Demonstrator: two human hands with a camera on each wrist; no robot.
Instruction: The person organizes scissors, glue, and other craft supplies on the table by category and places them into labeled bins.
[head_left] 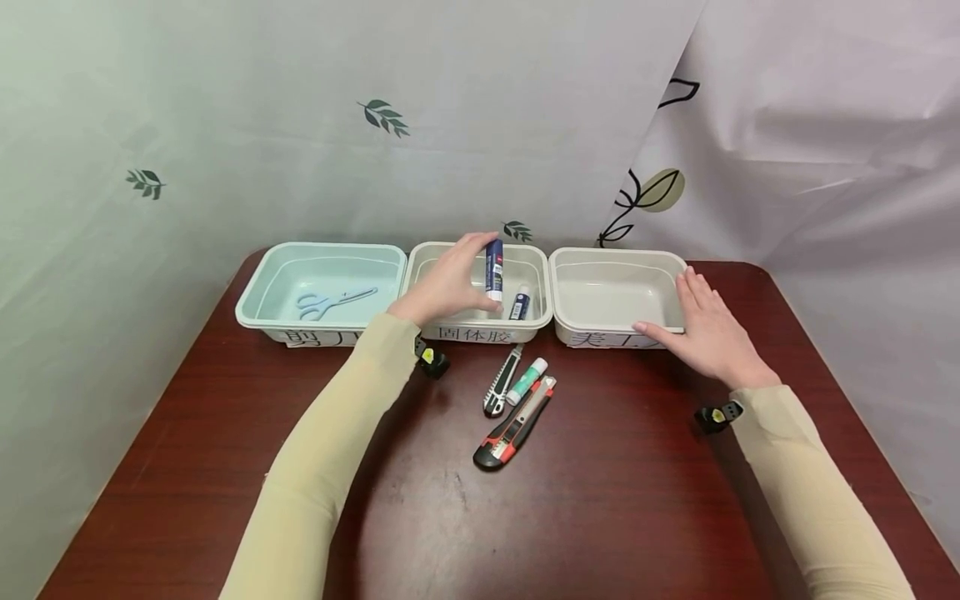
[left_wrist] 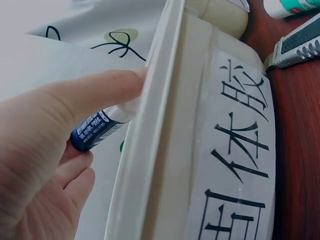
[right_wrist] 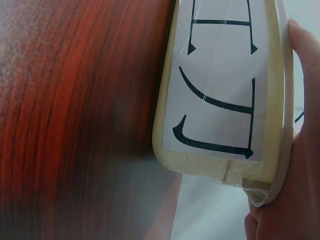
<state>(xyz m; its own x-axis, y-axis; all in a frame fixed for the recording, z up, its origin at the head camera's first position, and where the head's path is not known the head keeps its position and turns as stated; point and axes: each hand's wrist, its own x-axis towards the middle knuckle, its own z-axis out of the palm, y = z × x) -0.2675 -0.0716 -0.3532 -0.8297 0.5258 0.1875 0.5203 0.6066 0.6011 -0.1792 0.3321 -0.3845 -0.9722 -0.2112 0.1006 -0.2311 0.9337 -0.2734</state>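
My left hand (head_left: 447, 283) pinches a dark blue glue stick (head_left: 494, 271) end to end, thumb at the white cap and fingertips at the top. It is held over the middle bin (head_left: 480, 327), where a second blue glue stick (head_left: 520, 302) lies. The left wrist view shows the held glue stick (left_wrist: 95, 129) behind the bin's rim. On the right bin (head_left: 615, 327), my right hand (head_left: 708, 329) touches the front right corner, its fingers straight along the side and its thumb at the front rim.
Light blue scissors (head_left: 322, 303) lie in the left bin (head_left: 262, 308). In front of the middle bin are a black-and-white utility knife (head_left: 501, 385), a green-and-white glue stick (head_left: 527, 382) and a red-and-black utility knife (head_left: 513, 427). A patterned curtain (head_left: 480, 125) hangs behind the table.
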